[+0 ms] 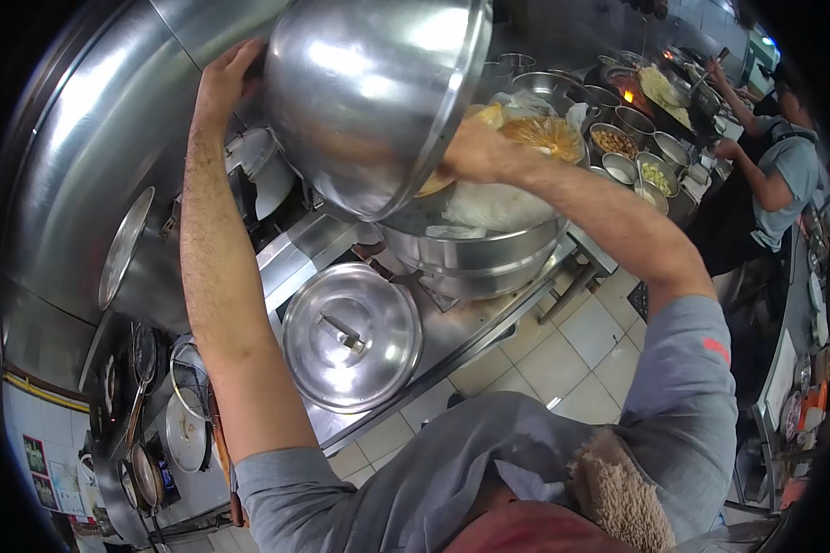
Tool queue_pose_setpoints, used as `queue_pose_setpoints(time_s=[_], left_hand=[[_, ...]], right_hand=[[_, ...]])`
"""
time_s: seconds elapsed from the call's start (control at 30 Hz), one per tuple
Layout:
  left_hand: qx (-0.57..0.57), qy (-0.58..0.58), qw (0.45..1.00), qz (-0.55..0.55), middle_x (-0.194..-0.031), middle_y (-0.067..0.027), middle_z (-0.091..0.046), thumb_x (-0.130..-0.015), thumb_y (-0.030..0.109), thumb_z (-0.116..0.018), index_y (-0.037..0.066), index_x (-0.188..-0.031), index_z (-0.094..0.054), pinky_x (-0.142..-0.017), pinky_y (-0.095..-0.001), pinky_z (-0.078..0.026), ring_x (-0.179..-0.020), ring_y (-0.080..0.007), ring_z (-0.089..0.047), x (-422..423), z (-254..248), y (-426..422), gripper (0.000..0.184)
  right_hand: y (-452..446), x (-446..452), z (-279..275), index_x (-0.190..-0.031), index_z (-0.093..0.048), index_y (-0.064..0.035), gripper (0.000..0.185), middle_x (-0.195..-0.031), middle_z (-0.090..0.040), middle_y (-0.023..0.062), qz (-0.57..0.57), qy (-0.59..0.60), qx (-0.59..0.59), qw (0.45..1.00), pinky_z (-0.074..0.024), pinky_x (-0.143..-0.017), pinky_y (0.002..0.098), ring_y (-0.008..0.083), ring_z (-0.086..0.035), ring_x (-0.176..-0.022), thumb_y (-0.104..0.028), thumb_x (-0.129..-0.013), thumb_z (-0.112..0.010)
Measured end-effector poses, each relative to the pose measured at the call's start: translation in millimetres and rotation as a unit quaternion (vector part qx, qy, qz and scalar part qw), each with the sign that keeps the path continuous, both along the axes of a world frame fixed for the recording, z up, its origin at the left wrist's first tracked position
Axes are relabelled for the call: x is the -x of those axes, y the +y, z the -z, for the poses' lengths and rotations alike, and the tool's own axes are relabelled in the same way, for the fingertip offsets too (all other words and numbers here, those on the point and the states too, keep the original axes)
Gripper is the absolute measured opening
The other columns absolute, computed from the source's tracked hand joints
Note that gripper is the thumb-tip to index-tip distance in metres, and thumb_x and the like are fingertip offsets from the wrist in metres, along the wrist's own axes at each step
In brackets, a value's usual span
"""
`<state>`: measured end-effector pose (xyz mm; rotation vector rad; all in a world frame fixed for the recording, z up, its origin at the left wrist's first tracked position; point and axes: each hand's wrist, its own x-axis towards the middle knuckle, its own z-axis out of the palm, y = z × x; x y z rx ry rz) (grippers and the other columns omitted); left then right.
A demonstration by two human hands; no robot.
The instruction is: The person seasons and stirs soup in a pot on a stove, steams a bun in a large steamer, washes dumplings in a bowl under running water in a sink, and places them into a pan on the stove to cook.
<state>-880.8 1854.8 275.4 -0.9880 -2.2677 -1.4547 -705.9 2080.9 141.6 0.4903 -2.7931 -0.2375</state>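
Observation:
A large steel bowl (364, 101) is held up and tilted on its side in the upper middle, its mouth turned to the right. My left hand (226, 81) grips the bowl at its far left side; some fingers are hidden behind the metal. My right hand (480, 152) is at the bowl's mouth, with its fingers hidden behind the rim. Yellowish material shows around that hand, too covered to name. Below stands a wide steel pot (475, 258). In it lie a white plastic bag (498, 205) and a clear bag of orange-yellow food (544, 136).
A round steel lid (352, 336) lies on the counter. A tall pot (143, 267) stands at left, near several pans (148, 475). At right are small food containers (613, 140), a burner flame (628, 95) and a co-worker (775, 175) handling a wok. The floor (563, 355) is tiled.

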Motion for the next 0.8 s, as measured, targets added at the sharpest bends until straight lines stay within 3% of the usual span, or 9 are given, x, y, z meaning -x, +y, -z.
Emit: queue_pose_setpoints(time_s=[0.07,0.1,0.17,0.37,0.6,0.67,0.7,0.73,0.8], left_hand=[[-0.009,0.003,1.000,0.003,-0.102,-0.0045,-0.059,-0.083,0.037,-0.054,0.008,-0.116,-0.057,-0.072,-0.0235,-0.045,-0.081,-0.0109,-0.055,0.9,0.3,0.4,0.044],[-0.009,0.001,1.000,0.007,-0.102,-0.0046,-0.059,-0.083,0.037,-0.054,0.008,-0.116,-0.056,-0.073,-0.0241,-0.045,-0.081,-0.0114,-0.055,1.6,0.8,1.0,0.044],[-0.009,-0.002,1.000,0.011,-0.103,-0.0047,-0.059,-0.083,0.038,-0.054,0.007,-0.116,-0.056,-0.073,-0.0247,-0.045,-0.080,-0.0119,-0.055,2.1,2.8,0.4,0.045],[-0.017,-0.004,1.000,0.025,-0.105,-0.0054,-0.059,-0.083,0.039,-0.053,0.007,-0.115,-0.057,-0.075,-0.0253,-0.045,-0.078,-0.0121,-0.054,9.3,3.2,3.9,0.045],[-0.004,-0.005,1.000,0.004,-0.098,-0.0024,-0.061,-0.082,0.039,-0.053,0.009,-0.114,-0.058,-0.073,-0.0248,-0.044,-0.077,-0.0100,-0.054,6.5,0.1,8.2,0.044],[0.003,-0.006,1.000,-0.007,-0.097,-0.0019,-0.061,-0.082,0.039,-0.053,0.009,-0.114,-0.058,-0.073,-0.0247,-0.044,-0.076,-0.0096,-0.053,4.0,1.3,10.2,0.044],[0.008,-0.006,1.000,0.002,-0.099,-0.0016,-0.060,-0.084,0.040,-0.051,0.010,-0.114,-0.058,-0.074,-0.0253,-0.042,-0.080,-0.0100,-0.053,4.9,1.9,10.8,0.043],[0.011,-0.005,1.000,0.011,-0.100,-0.0012,-0.059,-0.085,0.041,-0.049,0.010,-0.115,-0.057,-0.076,-0.0259,-0.040,-0.085,-0.0104,-0.052,5.1,-0.2,12.0,0.043],[0.015,-0.001,1.000,0.002,-0.100,-0.0010,-0.059,-0.086,0.041,-0.049,0.010,-0.115,-0.057,-0.076,-0.0257,-0.040,-0.085,-0.0103,-0.052,0.5,-1.7,12.9,0.043]], right_hand=[[1.4,32.3,35.0,-0.099,-0.059,-0.0091,0.035,-0.101,-0.058,0.0072,-0.005,-0.026,0.040,0.999,-0.0501,-0.075,0.0365,0.0238,-0.054,-0.099,-0.016,-0.065,-0.065],[-5.1,37.8,42.5,-0.101,-0.058,-0.0082,0.039,-0.100,-0.057,0.0107,-0.045,-0.009,0.153,0.987,-0.0494,-0.076,0.0384,0.0255,-0.055,-0.096,-0.017,-0.064,-0.066],[-1.4,40.9,52.1,-0.108,-0.054,-0.0065,0.047,-0.098,-0.057,0.0162,-0.052,-0.033,0.128,0.990,-0.0485,-0.077,0.0402,0.0288,-0.057,-0.093,-0.017,-0.064,-0.067],[-2.5,59.0,75.6,-0.100,-0.059,-0.0053,0.039,-0.084,-0.060,0.0161,-0.069,-0.019,0.168,0.983,-0.0494,-0.072,0.0394,0.0306,-0.060,-0.085,-0.016,-0.063,-0.066],[-7.3,56.5,69.0,-0.094,-0.063,-0.0056,0.030,-0.082,-0.061,0.0159,-0.132,-0.031,0.028,0.990,-0.0492,-0.071,0.0398,0.0314,-0.060,-0.082,-0.014,-0.065,-0.062],[-18.4,48.5,49.0,-0.096,-0.062,-0.0053,0.031,-0.085,-0.062,0.0162,-0.065,-0.124,0.038,0.989,-0.0492,-0.072,0.0394,0.0309,-0.060,-0.085,-0.014,-0.066,-0.061],[-17.3,65.9,67.3,-0.096,-0.062,-0.0053,0.031,-0.085,-0.062,0.0162,-0.065,-0.123,0.037,0.990,-0.0492,-0.072,0.0394,0.0309,-0.060,-0.085,-0.014,-0.066,-0.061],[-11.1,97.4,102.5,-0.098,-0.061,-0.0048,0.032,-0.089,-0.061,0.0164,-0.106,-0.030,0.068,0.992,-0.0492,-0.074,0.0390,0.0306,-0.060,-0.087,-0.013,-0.067,-0.059],[-15.4,111.3,116.2,-0.099,-0.060,-0.0043,0.032,-0.093,-0.061,0.0167,-0.146,0.061,0.101,0.982,-0.0492,-0.075,0.0387,0.0303,-0.060,-0.089,-0.012,-0.069,-0.058]])
